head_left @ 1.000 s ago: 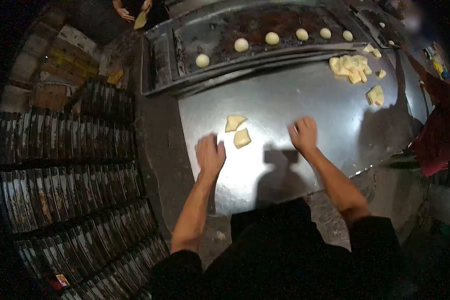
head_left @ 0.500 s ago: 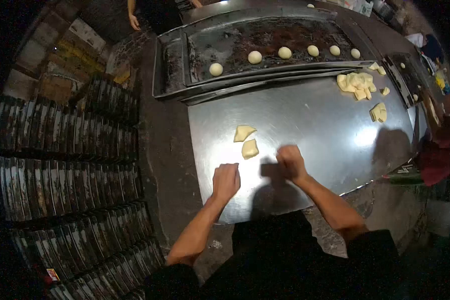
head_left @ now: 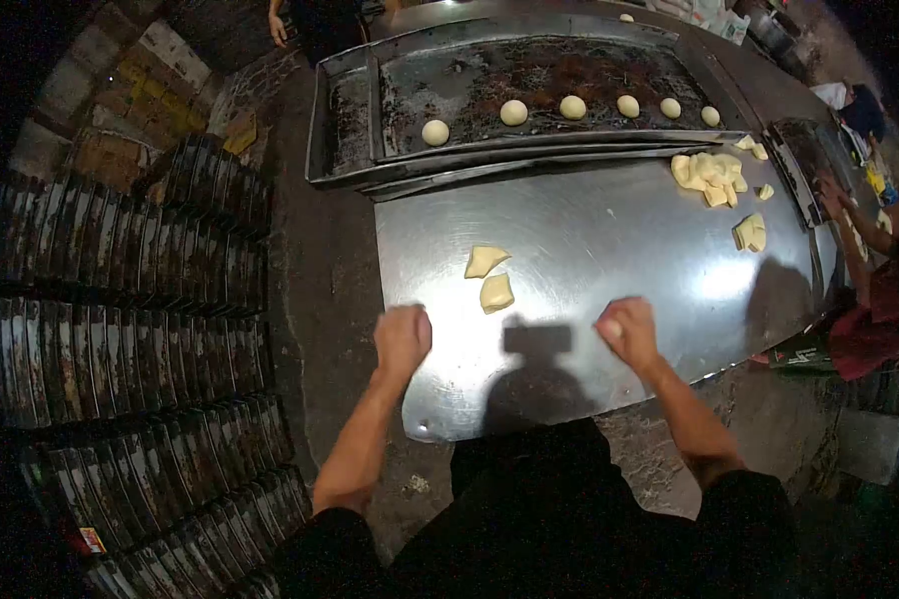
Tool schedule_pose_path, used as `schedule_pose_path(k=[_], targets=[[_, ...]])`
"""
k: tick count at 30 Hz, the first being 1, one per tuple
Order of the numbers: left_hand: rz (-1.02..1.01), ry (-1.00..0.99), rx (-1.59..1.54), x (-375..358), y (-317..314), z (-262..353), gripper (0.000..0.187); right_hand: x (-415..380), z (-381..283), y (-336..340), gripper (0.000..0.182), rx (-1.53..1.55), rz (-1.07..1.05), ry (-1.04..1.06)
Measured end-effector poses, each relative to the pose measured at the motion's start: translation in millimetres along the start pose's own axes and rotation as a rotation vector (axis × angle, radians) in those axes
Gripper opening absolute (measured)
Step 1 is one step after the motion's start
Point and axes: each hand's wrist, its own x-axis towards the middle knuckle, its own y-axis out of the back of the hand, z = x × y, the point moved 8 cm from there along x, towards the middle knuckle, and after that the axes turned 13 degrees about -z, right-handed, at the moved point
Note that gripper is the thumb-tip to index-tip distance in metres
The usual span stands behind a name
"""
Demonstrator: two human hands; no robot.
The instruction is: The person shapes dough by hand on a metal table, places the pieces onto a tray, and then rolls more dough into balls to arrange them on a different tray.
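My left hand (head_left: 403, 342) is curled over the left edge of the steel table (head_left: 589, 230), fingers closed; whatever lies under them is hidden. My right hand (head_left: 629, 329) is cupped low on the table, and a pale bit of a dough piece (head_left: 614, 328) shows between its fingers. Between and beyond the hands lie two flat cut dough pieces, one squarish (head_left: 496, 294) and one more pointed (head_left: 485, 262). A row of round dough balls (head_left: 513, 113) sits in the dark baking tray (head_left: 449, 80) behind the table.
A heap of dough chunks (head_left: 709, 175) lies at the table's far right, with a smaller cluster (head_left: 750, 233) nearer. Stacks of dark pans (head_left: 130, 364) stand on the left. Another person's arm (head_left: 854, 215) reaches in at right; another person's hand (head_left: 278, 30) shows at top left.
My hands have moved apart: the left to the left edge of the table, the right farther right. A co-worker's arm has come into view at the right.
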Motion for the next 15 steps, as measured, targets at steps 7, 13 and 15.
schedule_pose_path(k=[7, 13, 15], targets=[[-0.044, 0.159, -0.669, 6, -37, 58, 0.054, 62, -18, -51, 0.010, 0.197, 0.077, -0.184], [-0.112, 0.157, -0.579, -21, 6, 55, 0.060, 89, -12, 1, 0.023, 0.429, -0.316, -0.287], [-0.326, 0.000, -0.290, -8, -3, 69, 0.045, 170, -7, 41, 0.032, 0.578, -0.161, -0.258]])
